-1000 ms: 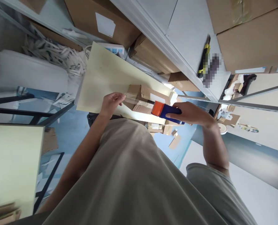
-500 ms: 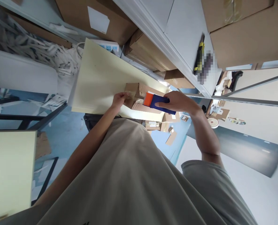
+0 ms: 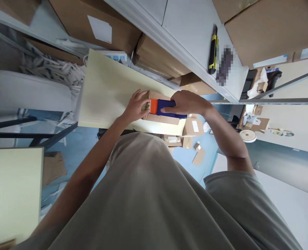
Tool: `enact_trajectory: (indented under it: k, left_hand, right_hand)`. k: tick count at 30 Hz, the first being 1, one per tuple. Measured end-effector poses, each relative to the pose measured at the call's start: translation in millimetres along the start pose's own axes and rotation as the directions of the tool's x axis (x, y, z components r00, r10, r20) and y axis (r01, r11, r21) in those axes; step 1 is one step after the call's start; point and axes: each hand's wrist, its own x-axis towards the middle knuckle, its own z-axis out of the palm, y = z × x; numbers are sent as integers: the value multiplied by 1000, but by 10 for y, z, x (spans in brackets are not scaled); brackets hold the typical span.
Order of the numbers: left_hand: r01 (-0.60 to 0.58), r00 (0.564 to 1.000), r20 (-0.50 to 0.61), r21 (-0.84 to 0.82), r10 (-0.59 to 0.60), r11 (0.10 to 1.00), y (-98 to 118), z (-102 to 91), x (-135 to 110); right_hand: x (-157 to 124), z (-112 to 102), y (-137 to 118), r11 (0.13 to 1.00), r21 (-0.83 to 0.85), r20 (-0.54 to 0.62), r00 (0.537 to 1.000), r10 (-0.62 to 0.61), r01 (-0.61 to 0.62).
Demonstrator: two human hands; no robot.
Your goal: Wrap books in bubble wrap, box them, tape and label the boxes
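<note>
A small cardboard box (image 3: 162, 118) lies on a pale yellow tabletop (image 3: 107, 93). My right hand (image 3: 186, 102) is closed around a blue and orange tape dispenser (image 3: 163, 107) held on top of the box. My left hand (image 3: 136, 106) rests on the box's left end, fingers curled over it and touching the dispenser's orange end.
A grey shelf (image 3: 193, 41) behind the table carries large cardboard boxes (image 3: 268, 31) and a yellow and black utility knife (image 3: 212, 50). More boxes (image 3: 156, 57) sit under it. Another pale tabletop (image 3: 10, 191) is at lower left. Cardboard scraps (image 3: 198, 156) lie on the blue floor.
My right hand has drawn the tape dispenser leftward across the box toward my left hand. My left hand has shifted from pinching at the box's end to resting over it.
</note>
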Motion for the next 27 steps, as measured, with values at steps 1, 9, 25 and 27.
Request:
enact_trajectory:
  k: [1, 9, 25, 27]
  left_hand:
    - [-2, 1000, 6, 27, 2, 1000, -2, 4, 26]
    - [46, 997, 55, 98, -51, 994, -27, 5, -58]
    - [279, 960, -17, 119, -279, 953, 148, 140, -126]
    - [313, 950, -26, 106, -312, 944, 167, 155, -126]
  right_hand:
    - [6, 5, 33, 1000, -7, -10, 1000, -3, 3]
    - [82, 276, 585, 990, 121, 16, 997, -77, 74]
    - [-722, 1035, 2793, 922, 240, 289, 929, 230, -303]
    - [-436, 1306, 2807, 925, 228, 263, 934, 242, -304]
